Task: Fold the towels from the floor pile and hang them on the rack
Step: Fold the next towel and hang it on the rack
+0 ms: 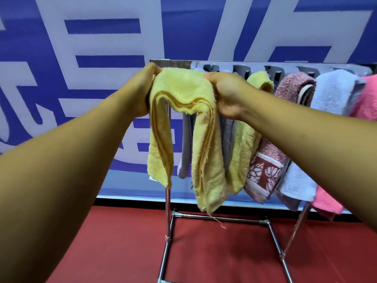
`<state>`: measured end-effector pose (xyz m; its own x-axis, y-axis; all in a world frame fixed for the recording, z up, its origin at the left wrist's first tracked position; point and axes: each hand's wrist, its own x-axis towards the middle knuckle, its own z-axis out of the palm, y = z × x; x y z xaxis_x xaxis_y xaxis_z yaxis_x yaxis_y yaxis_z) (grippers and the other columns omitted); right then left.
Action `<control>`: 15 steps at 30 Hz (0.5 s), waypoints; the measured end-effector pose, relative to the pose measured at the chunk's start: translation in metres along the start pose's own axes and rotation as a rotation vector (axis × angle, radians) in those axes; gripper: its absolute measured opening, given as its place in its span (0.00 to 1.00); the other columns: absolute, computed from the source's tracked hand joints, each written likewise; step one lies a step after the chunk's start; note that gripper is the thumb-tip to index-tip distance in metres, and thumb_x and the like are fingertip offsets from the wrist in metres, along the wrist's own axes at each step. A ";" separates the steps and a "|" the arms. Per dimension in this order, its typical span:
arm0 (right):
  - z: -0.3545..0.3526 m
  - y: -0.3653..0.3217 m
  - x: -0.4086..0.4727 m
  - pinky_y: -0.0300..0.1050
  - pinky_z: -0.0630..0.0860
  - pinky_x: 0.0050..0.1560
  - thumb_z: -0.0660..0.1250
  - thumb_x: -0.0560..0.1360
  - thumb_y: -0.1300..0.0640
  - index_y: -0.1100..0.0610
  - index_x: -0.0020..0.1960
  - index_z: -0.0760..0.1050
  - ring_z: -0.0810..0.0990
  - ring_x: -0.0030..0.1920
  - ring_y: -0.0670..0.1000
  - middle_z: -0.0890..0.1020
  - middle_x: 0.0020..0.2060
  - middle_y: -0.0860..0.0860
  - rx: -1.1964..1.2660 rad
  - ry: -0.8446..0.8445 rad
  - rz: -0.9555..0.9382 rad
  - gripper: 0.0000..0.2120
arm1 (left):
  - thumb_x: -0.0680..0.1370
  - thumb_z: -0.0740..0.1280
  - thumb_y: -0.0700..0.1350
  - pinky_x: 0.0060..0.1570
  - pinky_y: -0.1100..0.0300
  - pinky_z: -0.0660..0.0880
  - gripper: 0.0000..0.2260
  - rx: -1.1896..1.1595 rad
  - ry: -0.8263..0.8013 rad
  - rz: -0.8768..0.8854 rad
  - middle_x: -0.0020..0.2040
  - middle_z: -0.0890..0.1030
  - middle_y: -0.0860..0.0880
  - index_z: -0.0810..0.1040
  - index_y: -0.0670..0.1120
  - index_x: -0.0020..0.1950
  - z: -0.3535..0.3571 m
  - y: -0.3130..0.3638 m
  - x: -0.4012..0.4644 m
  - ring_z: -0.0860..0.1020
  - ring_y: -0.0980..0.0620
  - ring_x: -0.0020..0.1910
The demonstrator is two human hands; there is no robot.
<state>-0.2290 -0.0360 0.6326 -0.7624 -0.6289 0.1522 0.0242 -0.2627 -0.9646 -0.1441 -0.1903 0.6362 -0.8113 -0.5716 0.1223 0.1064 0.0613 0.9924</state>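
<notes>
My left hand (142,88) and right hand (226,92) each grip one end of the folded yellow towel (183,119) held before the rack (169,221), whose top rail hung towels mostly hide.

Both my hands hold a folded yellow towel (184,127) up at the rack (221,218).

My left hand (142,92) and right hand (226,94) grip its top fold; further right hang yellow, maroon, pale blue and pink towels.
</notes>
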 end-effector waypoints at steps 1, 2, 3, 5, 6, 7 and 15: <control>0.002 0.000 0.006 0.44 0.77 0.37 0.59 0.78 0.65 0.60 0.53 0.76 0.76 0.40 0.53 0.76 0.40 0.55 -0.018 0.009 -0.005 0.08 | 0.79 0.59 0.49 0.32 0.63 0.74 0.10 -0.027 -0.020 0.000 0.29 0.76 0.50 0.74 0.46 0.42 0.000 0.001 0.004 0.76 0.55 0.30; 0.005 -0.001 0.010 0.44 0.75 0.37 0.59 0.78 0.66 0.58 0.50 0.75 0.75 0.39 0.53 0.75 0.38 0.54 -0.037 0.019 -0.011 0.08 | 0.79 0.58 0.49 0.31 0.64 0.74 0.11 -0.041 -0.037 0.000 0.29 0.76 0.51 0.74 0.46 0.41 0.001 0.002 0.008 0.76 0.55 0.29; 0.007 -0.001 0.016 0.44 0.74 0.37 0.59 0.77 0.66 0.58 0.49 0.74 0.74 0.40 0.53 0.75 0.39 0.53 -0.044 0.046 -0.022 0.08 | 0.78 0.58 0.48 0.30 0.64 0.74 0.11 -0.050 -0.050 -0.001 0.29 0.76 0.51 0.74 0.46 0.40 0.002 0.002 0.011 0.76 0.55 0.29; 0.008 -0.003 0.031 0.44 0.77 0.37 0.63 0.71 0.65 0.61 0.56 0.76 0.80 0.44 0.57 0.79 0.47 0.52 -0.027 0.142 -0.029 0.13 | 0.79 0.58 0.48 0.31 0.65 0.75 0.11 -0.064 -0.073 0.000 0.30 0.77 0.51 0.75 0.46 0.41 0.006 0.004 0.016 0.77 0.55 0.29; 0.006 -0.002 0.041 0.47 0.79 0.37 0.66 0.67 0.64 0.60 0.61 0.75 0.83 0.46 0.58 0.80 0.53 0.53 -0.008 0.173 -0.013 0.22 | 0.79 0.58 0.48 0.32 0.65 0.75 0.11 -0.074 -0.087 0.006 0.30 0.77 0.50 0.75 0.46 0.42 0.009 0.004 0.018 0.77 0.55 0.29; -0.001 0.001 0.057 0.52 0.80 0.36 0.68 0.63 0.63 0.58 0.66 0.72 0.84 0.47 0.59 0.81 0.56 0.54 0.006 0.200 0.008 0.30 | 0.80 0.57 0.48 0.31 0.66 0.75 0.11 -0.088 -0.103 0.016 0.30 0.77 0.50 0.75 0.46 0.41 0.010 0.006 0.021 0.77 0.55 0.29; 0.004 -0.030 0.057 0.53 0.81 0.32 0.50 0.78 0.66 0.63 0.62 0.77 0.81 0.36 0.57 0.82 0.47 0.58 -0.048 0.225 0.048 0.21 | 0.79 0.58 0.43 0.33 0.63 0.75 0.13 -0.211 -0.176 0.039 0.29 0.74 0.49 0.74 0.43 0.36 0.025 0.022 0.045 0.75 0.53 0.30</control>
<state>-0.2706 -0.0673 0.6709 -0.8864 -0.4592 0.0589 0.0373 -0.1976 -0.9796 -0.1925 -0.1944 0.6635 -0.8899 -0.4198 0.1785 0.2418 -0.1023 0.9649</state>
